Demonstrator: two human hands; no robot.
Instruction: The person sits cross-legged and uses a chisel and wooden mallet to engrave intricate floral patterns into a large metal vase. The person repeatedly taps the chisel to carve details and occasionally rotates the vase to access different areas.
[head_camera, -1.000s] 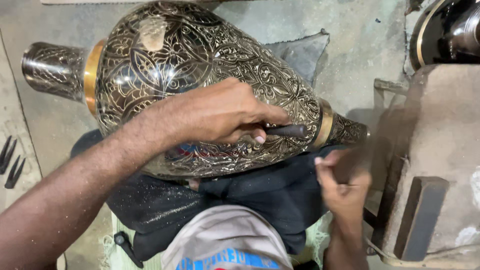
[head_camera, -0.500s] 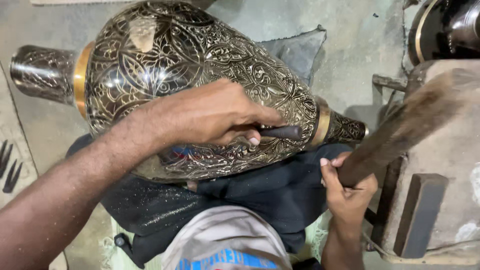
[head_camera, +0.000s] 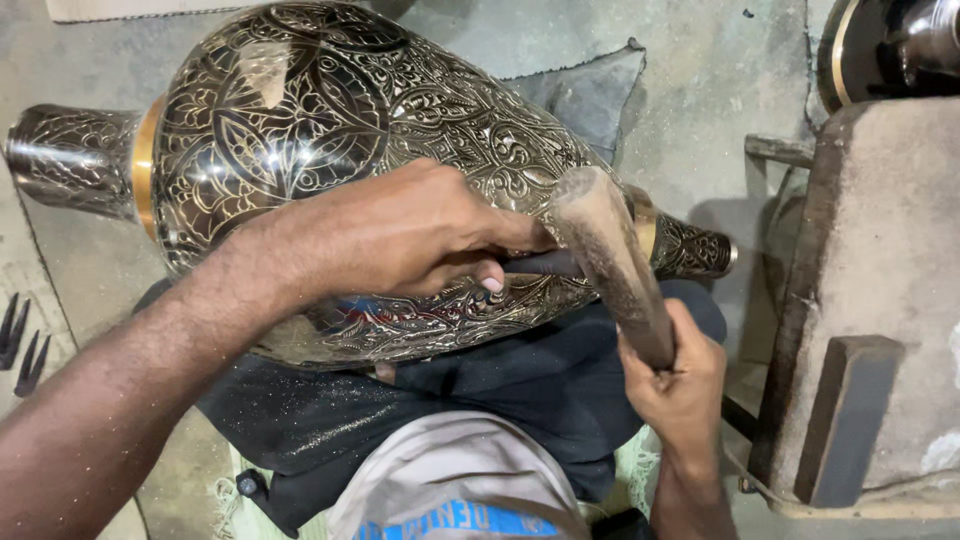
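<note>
Head view: a large engraved vase (head_camera: 330, 170) lies on its side across the person's lap, filling the upper left and centre of the frame, its neck at far left and its foot at centre right. The left hand (head_camera: 400, 235) rests on the vase's belly, fingers closed around a dark chisel (head_camera: 545, 264) whose tip, hidden under the fingers, seems to meet the metal. The right hand (head_camera: 680, 385), lower right, grips a wooden mallet (head_camera: 610, 260) whose head sits at the chisel's butt. To cut cleanly, I judge the chisel wants a steady angle, light even taps, and the left palm pressing the vase so it cannot roll. A stone block (head_camera: 880, 250) stands at right.
</note>
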